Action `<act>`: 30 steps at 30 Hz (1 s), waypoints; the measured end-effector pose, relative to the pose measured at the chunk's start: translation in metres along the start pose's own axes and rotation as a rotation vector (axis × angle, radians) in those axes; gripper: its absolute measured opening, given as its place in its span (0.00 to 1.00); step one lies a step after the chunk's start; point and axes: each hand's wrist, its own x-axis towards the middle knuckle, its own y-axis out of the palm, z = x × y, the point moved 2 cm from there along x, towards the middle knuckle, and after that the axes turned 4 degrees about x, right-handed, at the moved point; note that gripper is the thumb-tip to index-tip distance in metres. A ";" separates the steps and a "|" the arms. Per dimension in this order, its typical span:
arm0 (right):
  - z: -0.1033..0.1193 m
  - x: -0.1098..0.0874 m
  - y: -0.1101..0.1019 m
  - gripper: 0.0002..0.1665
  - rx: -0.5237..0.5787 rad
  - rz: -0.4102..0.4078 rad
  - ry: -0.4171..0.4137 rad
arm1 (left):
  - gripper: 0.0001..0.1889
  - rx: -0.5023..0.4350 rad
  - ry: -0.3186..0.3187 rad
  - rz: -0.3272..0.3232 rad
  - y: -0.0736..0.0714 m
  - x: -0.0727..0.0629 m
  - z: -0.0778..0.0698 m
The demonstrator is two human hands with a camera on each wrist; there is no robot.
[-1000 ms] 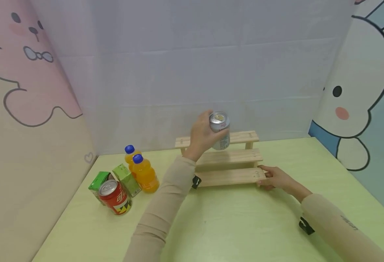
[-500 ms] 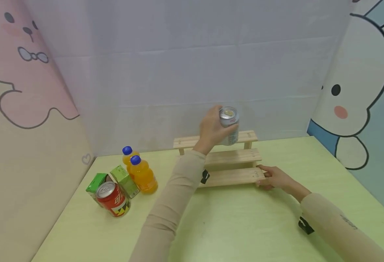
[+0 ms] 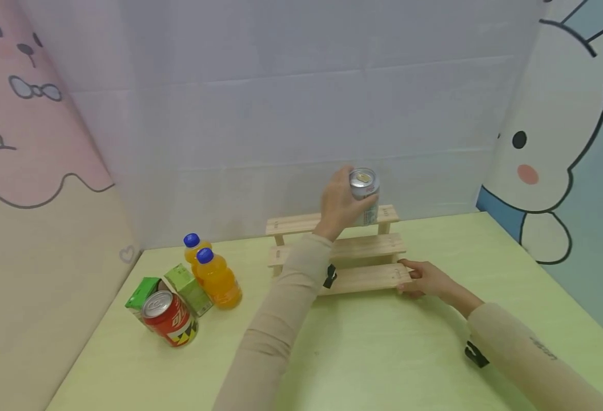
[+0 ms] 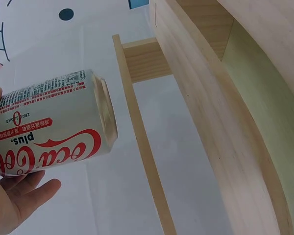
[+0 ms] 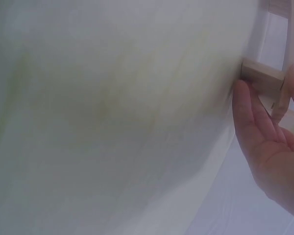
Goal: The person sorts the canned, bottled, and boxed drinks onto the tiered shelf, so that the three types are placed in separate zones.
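Note:
My left hand (image 3: 338, 202) grips a silver-white Coca-Cola Plus can (image 3: 364, 184) over the top step of a three-step wooden shelf (image 3: 368, 247). In the left wrist view the can (image 4: 49, 127) shows red lettering, and its base is apart from the shelf's top board (image 4: 146, 147). The fingers of the left hand (image 4: 19, 205) wrap its sides. My right hand (image 3: 425, 279) holds the right end of the lowest step. In the right wrist view the right hand (image 5: 274, 152) has fingers under the wood (image 5: 264, 78) and the thumb on the other side, partly cut off.
On the left of the table (image 3: 301, 365) stand a red can (image 3: 170, 319), two green drink cartons (image 3: 191, 291) and two orange-juice bottles (image 3: 219, 282) with blue caps. A pale curtain (image 3: 260, 125) hangs behind the shelf.
My left hand has carried the can rightward and slightly up along the top step. My right hand keeps its hold on the shelf. The head view has turned slightly right.

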 end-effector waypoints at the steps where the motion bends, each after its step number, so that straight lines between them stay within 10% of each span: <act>1: 0.000 0.000 0.001 0.46 0.003 0.000 0.000 | 0.36 0.003 -0.002 -0.002 0.002 0.000 0.001; 30: 0.002 -0.002 0.002 0.47 0.011 -0.015 0.020 | 0.42 -0.094 -0.117 0.110 0.014 0.005 0.010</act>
